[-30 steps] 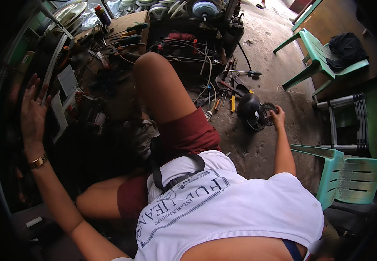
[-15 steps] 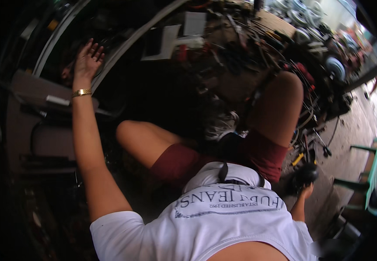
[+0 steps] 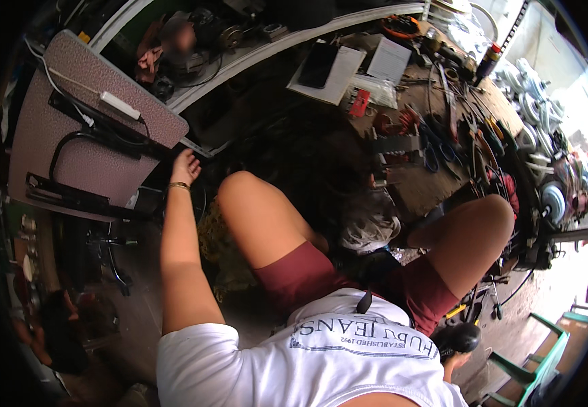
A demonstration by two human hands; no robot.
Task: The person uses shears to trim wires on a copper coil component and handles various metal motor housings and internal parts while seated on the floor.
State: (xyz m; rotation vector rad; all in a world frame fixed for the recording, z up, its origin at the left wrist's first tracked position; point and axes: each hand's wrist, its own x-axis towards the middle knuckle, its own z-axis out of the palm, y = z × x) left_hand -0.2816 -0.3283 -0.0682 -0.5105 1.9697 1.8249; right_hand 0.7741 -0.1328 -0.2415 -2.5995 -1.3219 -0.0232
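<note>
My left hand (image 3: pixel 185 166), a gold watch at its wrist, is at the lower right corner of a tilted pinkish speckled panel (image 3: pixel 97 173). Its fingers are loosely bent and apart, with nothing visible in them; whether they touch the panel's dark frame I cannot tell. A white plug-in block (image 3: pixel 119 106) with a cord lies against the panel. Down at the right, beside my hip, my right hand (image 3: pixel 465 358) is closed on a black rounded object (image 3: pixel 467 336) whose kind I cannot make out.
Ahead stands a cluttered wooden workbench (image 3: pixel 436 197) with pliers, scissors (image 3: pixel 436 146), a phone (image 3: pixel 320 64) on a notebook and a copper-wound part (image 3: pixel 396 129). A pale metal rail (image 3: pixel 240 68) crosses the upper left. Green stools (image 3: pixel 538 353) stand at the right.
My view has swung left, bringing the panel and bench into clearer sight. The left hand has come down from beside the rail to the panel's corner, its fingers more bent. The right hand still holds the black object.
</note>
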